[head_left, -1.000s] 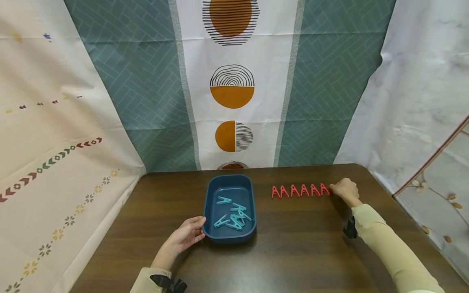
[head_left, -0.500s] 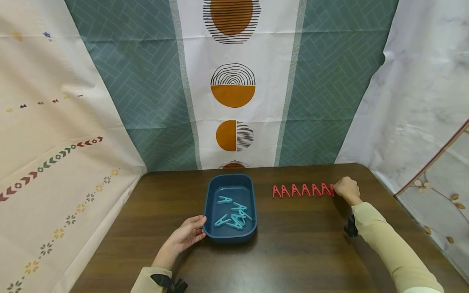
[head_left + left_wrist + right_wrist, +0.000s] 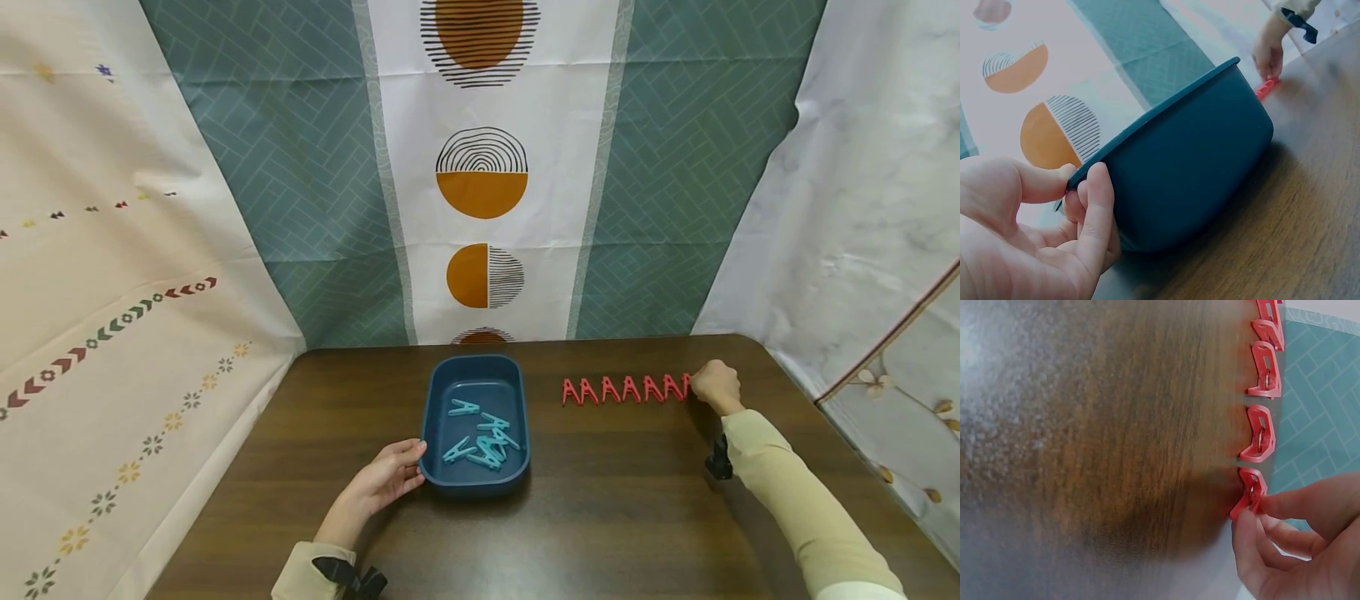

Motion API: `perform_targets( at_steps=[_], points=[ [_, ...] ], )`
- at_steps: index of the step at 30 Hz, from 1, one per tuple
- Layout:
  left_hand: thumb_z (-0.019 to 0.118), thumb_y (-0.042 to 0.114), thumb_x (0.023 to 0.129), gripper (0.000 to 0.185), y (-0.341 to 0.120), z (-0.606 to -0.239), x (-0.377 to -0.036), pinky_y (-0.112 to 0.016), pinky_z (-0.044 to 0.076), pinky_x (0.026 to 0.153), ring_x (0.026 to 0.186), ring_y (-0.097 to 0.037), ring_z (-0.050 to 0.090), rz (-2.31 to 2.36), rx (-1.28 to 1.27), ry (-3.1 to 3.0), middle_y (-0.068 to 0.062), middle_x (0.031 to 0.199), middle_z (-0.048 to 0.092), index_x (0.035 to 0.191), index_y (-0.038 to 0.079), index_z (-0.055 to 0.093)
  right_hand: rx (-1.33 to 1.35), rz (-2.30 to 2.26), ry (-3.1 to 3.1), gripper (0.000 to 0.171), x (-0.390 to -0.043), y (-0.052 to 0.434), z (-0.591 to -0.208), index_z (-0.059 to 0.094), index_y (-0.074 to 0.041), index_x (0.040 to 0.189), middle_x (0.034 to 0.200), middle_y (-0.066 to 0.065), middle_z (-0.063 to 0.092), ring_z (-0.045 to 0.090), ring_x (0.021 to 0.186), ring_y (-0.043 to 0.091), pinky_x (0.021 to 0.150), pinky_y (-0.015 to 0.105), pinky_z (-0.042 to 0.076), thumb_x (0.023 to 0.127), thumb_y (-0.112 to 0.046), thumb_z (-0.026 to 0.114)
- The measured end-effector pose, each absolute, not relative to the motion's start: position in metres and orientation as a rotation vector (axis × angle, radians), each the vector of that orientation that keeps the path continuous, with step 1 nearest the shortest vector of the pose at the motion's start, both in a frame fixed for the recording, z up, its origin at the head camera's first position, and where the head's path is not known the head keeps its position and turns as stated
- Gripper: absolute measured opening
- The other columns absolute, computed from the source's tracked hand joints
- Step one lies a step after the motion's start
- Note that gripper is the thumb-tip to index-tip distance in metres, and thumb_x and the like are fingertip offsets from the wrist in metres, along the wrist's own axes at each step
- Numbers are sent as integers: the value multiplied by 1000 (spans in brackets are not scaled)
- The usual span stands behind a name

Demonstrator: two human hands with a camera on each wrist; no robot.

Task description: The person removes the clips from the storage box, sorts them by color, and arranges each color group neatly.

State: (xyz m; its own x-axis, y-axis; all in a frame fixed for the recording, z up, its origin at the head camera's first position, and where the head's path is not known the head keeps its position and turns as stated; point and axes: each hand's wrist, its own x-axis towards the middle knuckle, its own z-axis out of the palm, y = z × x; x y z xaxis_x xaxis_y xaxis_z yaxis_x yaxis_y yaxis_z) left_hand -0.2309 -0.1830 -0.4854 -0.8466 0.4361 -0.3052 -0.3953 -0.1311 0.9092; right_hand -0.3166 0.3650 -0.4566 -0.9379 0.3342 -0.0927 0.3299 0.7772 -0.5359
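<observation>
Cloth-walled booth: patterned drapes [image 3: 315, 167], wood-grained table [image 3: 607, 500]

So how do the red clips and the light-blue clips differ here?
The red clips form a row; the light-blue clips lie scattered. The red clips are on the table, the light-blue clips inside the tray. The right grip pinches the end red clip; no grip touches the light-blue clips. Both show a similar A-like shape.
</observation>
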Motion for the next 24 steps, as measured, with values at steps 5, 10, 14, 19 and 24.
perform_targets(
  at_steps=[5, 10, 14, 19, 24],
  points=[
    [44, 17, 103, 13, -182, -485, -232, -16, 53, 71, 74, -5, 56, 2011, 52, 1622, 4, 83, 59, 107, 7, 51, -616, 868, -2984, 34, -317, 365, -457, 50, -11, 56, 80, 21, 59, 53, 72, 33, 54, 36, 43, 89, -17, 47],
    [46, 17, 103, 11, -183, -484, -232, -17, 53, 70, 73, -6, 57, 2011, 46, 1623, 4, 81, 58, 104, 8, 52, -603, 879, -2962, 37, -316, 363, -458, 48, -12, 58, 74, 16, 54, 50, 68, 29, 51, 36, 40, 92, -25, 42],
    [48, 19, 102, 12, -183, -483, -231, -17, 53, 71, 73, -6, 57, 2004, 52, 1634, 4, 81, 58, 104, 8, 52, -514, 911, -2907, 38, -316, 361, -457, 43, -16, 54, 55, 0, 42, 43, 56, 20, 45, 31, 34, 91, -24, 40],
    [50, 20, 101, 15, -183, -483, -231, -17, 54, 70, 73, -6, 58, 1984, 64, 1685, 4, 81, 58, 107, 6, 51, -333, 940, -2826, 30, -308, 349, -453, 49, -11, 61, 52, -4, 42, 40, 51, 16, 44, 28, 32, 89, -18, 42],
    [50, 19, 101, 21, -182, -483, -232, -17, 54, 69, 72, -6, 60, 1964, 59, 1761, 4, 82, 60, 112, 1, 48, -193, 928, -2778, 27, -303, 327, -446, 65, 4, 89, 64, 4, 58, 49, 60, 20, 50, 29, 37, 90, -14, 46]
  ],
)
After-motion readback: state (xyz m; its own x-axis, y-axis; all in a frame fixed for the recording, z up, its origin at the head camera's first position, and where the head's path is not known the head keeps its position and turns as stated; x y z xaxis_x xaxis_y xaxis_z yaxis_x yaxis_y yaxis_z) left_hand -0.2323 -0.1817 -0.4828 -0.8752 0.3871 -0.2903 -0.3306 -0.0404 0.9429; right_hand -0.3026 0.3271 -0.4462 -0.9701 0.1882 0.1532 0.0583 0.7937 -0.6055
